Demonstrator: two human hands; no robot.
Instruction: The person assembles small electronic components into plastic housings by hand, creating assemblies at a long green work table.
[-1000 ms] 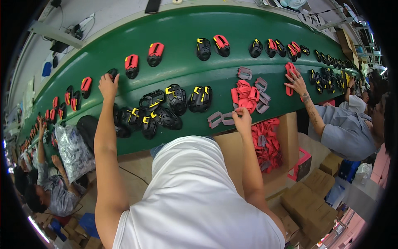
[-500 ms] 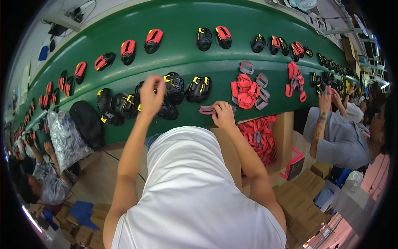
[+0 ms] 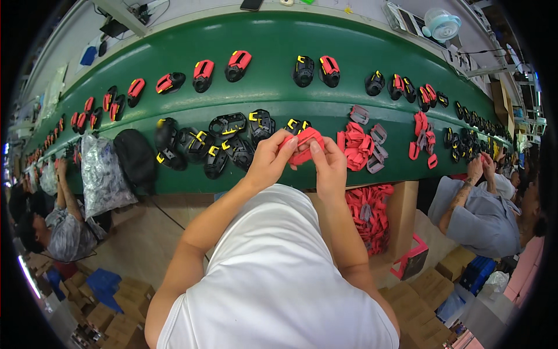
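Observation:
Between my two hands, in front of my chest, is a red plastic cover (image 3: 306,141) with cut-outs. My left hand (image 3: 269,163) pinches its left end with thumb and fingers. On the other end, my right hand (image 3: 331,171) has its fingers closed too. Part of the cover is hidden by the fingers. Just behind them a black plastic shell with yellow clips (image 3: 298,124) lies on the green bench, partly covered by my hands. Several similar black shells (image 3: 228,124) are grouped to the left. A pile of red covers (image 3: 356,146) and several grey covers (image 3: 378,134) lie to the right.
An open cardboard box (image 3: 402,218) of red covers stands below the bench edge at right. Assembled red-and-black pieces (image 3: 202,75) line the green belt (image 3: 273,46). At left are a clear plastic bag (image 3: 104,174) and a black bag (image 3: 135,157). People (image 3: 482,215) work on both sides.
My left hand has come down and right from above the black shells. My right hand has lifted off the bench, and both hands now hold the red cover together. The view has shifted slightly.

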